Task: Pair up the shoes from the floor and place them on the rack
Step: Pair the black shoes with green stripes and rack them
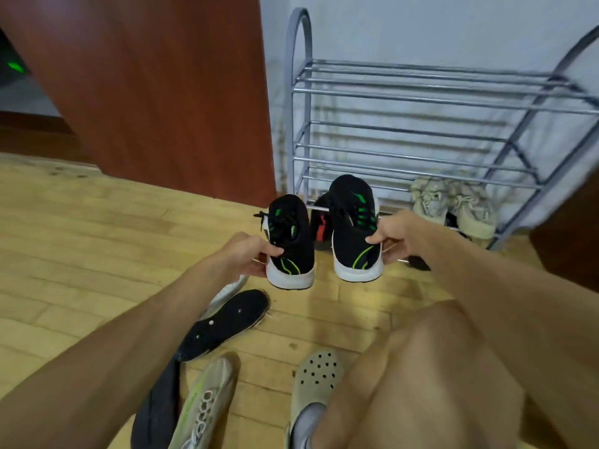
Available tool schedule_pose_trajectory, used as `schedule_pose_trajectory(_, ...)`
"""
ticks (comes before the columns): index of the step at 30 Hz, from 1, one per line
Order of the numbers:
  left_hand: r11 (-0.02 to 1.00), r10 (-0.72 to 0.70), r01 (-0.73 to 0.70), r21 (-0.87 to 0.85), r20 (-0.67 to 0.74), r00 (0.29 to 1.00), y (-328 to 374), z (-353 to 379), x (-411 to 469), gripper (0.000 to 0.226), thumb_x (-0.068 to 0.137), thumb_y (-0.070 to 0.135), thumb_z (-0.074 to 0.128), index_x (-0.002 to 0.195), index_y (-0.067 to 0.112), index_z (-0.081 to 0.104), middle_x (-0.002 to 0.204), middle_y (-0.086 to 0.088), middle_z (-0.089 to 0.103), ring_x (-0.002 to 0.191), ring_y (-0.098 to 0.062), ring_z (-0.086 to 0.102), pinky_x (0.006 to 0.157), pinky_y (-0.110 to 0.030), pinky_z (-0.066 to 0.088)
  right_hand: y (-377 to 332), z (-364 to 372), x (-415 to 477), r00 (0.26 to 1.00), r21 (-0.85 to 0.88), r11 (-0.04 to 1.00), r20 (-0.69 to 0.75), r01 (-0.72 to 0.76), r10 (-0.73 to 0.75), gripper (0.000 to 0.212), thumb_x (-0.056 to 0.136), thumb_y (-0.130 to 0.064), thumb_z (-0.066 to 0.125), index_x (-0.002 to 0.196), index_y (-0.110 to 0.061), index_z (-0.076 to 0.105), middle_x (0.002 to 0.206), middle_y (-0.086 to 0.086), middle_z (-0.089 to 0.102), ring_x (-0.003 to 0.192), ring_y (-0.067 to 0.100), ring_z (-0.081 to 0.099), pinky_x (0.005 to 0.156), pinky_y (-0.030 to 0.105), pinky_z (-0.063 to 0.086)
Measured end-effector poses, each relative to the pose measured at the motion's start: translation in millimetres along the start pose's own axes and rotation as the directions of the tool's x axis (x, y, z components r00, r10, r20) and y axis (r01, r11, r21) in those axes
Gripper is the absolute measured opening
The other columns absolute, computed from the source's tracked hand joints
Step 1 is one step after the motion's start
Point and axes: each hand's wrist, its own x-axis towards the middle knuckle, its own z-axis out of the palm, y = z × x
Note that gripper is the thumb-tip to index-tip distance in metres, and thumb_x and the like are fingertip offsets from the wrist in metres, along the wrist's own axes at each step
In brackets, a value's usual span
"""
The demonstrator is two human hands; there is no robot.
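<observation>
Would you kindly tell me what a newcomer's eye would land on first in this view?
A matched pair of black, green-striped shoes dominates the centre: the left hand grips the left sneaker by its heel, the right hand the right sneaker, before the metal rack. A beige pair sits low at the rack's right end, and a black insole lies on the floor nearer the camera.
</observation>
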Motion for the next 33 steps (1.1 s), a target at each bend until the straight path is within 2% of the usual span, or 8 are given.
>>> schedule_pose_trajectory(2,1.0,-0.003,0.002,0.013,0.037,0.999,7.5,17.0,15.0,0.018,0.081,0.001,0.068,0.097,-0.004,0.063,0.085,-0.013,0.07,0.074,-0.027,0.069,0.05,-0.027,0.056,5.6,-11.9,11.6,1.0,0.028,1.0,-0.025,-0.01,0.01,0.025,0.091,0.008,0.056,0.116,0.007,0.055,0.092,0.016,0.063,0.085,0.034,0.061,0.078,0.046,0.051)
schedule_pose_trajectory(5,1.0,-0.002,0.001,0.026,0.069,0.998,18.0,38.3,43.4,0.025,0.08,0.001,0.068,0.104,-0.005,0.064,0.089,-0.014,0.071,0.079,-0.03,0.07,0.058,-0.031,0.057,12.0,-25.9,36.2,0.998,0.06,0.997,-0.039,-0.037,0.04,0.032,0.09,0.007,0.058,0.122,0.008,0.053,0.114,0.018,0.063,0.11,0.04,0.06,0.077,0.047,0.048)
schedule_pose_trajectory(14,0.99,0.056,-0.055,0.134,-0.008,0.998,56.8,70.8,154.4,0.018,0.081,0.002,0.069,0.098,-0.003,0.067,0.091,-0.012,0.071,0.077,-0.025,0.066,0.067,-0.038,0.057,12.7,-46.3,147.3,0.996,0.131,0.991,-0.078,-0.027,0.037,0.019,0.083,0.004,0.068,0.1,0.008,0.062,0.077,0.015,0.067,0.075,0.035,0.068,0.075,0.048,0.058)
schedule_pose_trajectory(18,0.969,0.143,-0.119,0.218,-0.094,0.985,72.4,83.2,205.1,0.012,0.081,0.009,0.069,0.078,0.006,0.059,0.082,-0.021,0.061,0.079,-0.035,0.064,0.084,-0.056,0.051,4.9,-50.1,198.5,0.993,0.122,0.993,-0.114,0.004,0.01,0.02,0.08,-0.004,0.074,0.095,0.006,0.065,0.085,0.018,0.072,0.076,0.035,0.072,0.079,0.045,0.06)
schedule_pose_trajectory(21,0.961,0.146,-0.107,0.254,-0.14,0.979,82.2,91.7,235.5,0.026,0.083,0.012,0.068,0.067,0.003,0.051,0.086,-0.027,0.062,0.088,-0.042,0.066,0.079,-0.053,0.052,0.0,-52.3,231.7,0.992,0.106,0.994,-0.127,0.029,-0.015,0.027,0.077,-0.011,0.077,0.096,0.007,0.068,0.086,0.019,0.074,0.077,0.034,0.074,0.081,0.044,0.059)
schedule_pose_trajectory(27,0.978,0.109,-0.078,0.195,-0.156,0.982,96.3,99.9,275.4,0.027,0.085,0.006,0.066,0.062,0.004,0.051,0.093,-0.025,0.066,0.1,-0.043,0.065,0.091,-0.058,0.05,-4.3,-46.3,274.6,0.988,0.132,0.989,-0.15,0.06,-0.04,0.024,0.077,-0.015,0.078,0.093,0.0,0.068,0.084,0.014,0.075,0.073,0.029,0.074,0.077,0.04,0.061)
schedule_pose_trajectory(30,0.971,0.099,-0.057,0.234,-0.172,0.98,96.1,95.7,286.3,0.019,0.087,0.007,0.064,0.07,0.004,0.055,0.101,-0.026,0.066,0.1,-0.039,0.065,0.093,-0.055,0.051,-4.3,-39.3,287.3,0.988,0.106,0.992,-0.143,0.069,-0.053,0.02,0.079,-0.017,0.077,0.091,-0.003,0.07,0.084,0.012,0.075,0.073,0.026,0.074,0.073,0.038,0.062)
schedule_pose_trajectory(33,0.966,0.118,-0.068,0.25,-0.193,0.974,93.2,94.9,285.4,0.012,0.091,0.006,0.058,0.097,-0.004,0.064,0.11,-0.025,0.066,0.106,-0.037,0.062,0.096,-0.047,0.05,-1.7,-28.0,296.4,0.987,0.111,0.989,-0.137,0.099,-0.083,0.021,0.083,-0.018,0.073,0.099,-0.004,0.071,0.089,0.011,0.075,0.076,0.027,0.075,0.079,0.04,0.061)
